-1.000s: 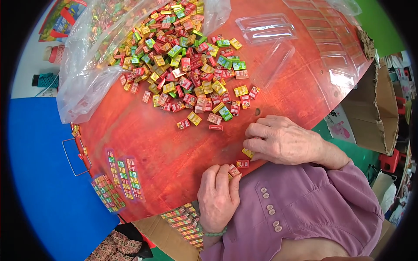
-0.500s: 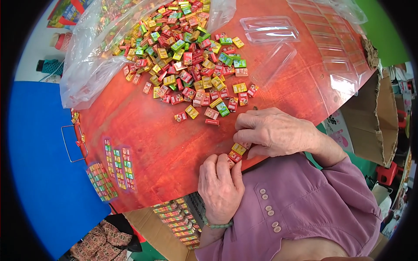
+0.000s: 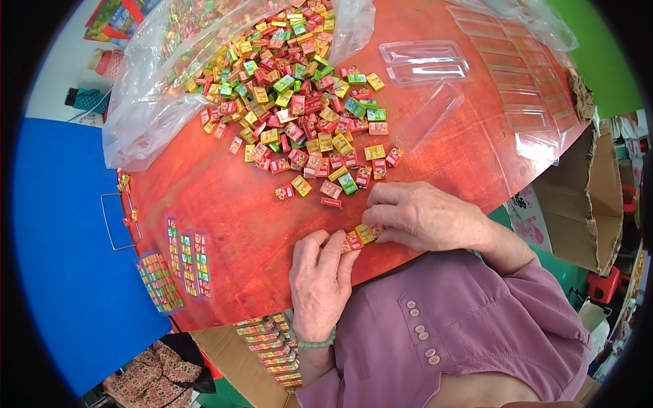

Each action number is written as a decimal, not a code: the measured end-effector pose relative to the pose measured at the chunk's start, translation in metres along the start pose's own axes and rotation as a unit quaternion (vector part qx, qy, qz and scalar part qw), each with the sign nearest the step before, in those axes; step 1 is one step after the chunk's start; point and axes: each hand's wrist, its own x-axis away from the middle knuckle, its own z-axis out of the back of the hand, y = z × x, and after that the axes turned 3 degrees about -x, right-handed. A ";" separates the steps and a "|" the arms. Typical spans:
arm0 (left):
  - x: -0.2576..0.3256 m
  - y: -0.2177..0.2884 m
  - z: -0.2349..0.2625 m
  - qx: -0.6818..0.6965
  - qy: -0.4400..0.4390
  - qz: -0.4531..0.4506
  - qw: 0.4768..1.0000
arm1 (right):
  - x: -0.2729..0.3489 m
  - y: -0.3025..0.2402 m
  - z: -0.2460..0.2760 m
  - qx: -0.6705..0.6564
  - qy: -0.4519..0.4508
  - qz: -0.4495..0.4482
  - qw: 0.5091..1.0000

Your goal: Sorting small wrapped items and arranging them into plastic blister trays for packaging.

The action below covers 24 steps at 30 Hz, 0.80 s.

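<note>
A short row of small printed boxes [image 3: 364, 234], red and yellow, lies end to end between my hands near the table's front edge. My left hand [image 3: 320, 279] is closed on the row's left end, with thumb and fingers pressed on the end box. At the other end, my right hand [image 3: 425, 217] pinches the row, and its curled fingers hide the last part. Just beyond them, a heap of similar small boxes [image 3: 313, 102] in red, yellow and green spills over the red table [image 3: 245, 224] from a clear plastic bag [image 3: 146, 129].
Clear plastic trays [image 3: 425, 61] lie at the back right, with a larger set of trays [image 3: 520, 75] beyond. Filled packs of boxes [image 3: 187, 265] sit at the left edge. Cardboard boxes stand below: one [image 3: 224, 347] in front, another [image 3: 571, 197] at right.
Both hands have shifted with the row of boxes: the left moved left and slightly up, and the row now lies flatter. The whole view has also shifted slightly.
</note>
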 end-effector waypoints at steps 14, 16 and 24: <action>-0.002 -0.022 0.011 0.045 -0.029 -0.021 0.998 | -0.001 -0.004 -0.013 0.021 0.026 -0.029 0.999; -0.004 -0.023 0.012 0.049 -0.035 -0.019 0.998 | -0.001 -0.004 -0.013 0.021 0.024 -0.028 0.999; -0.004 -0.018 0.008 0.007 -0.008 -0.066 0.998 | 0.000 -0.011 -0.014 0.035 0.039 -0.017 0.998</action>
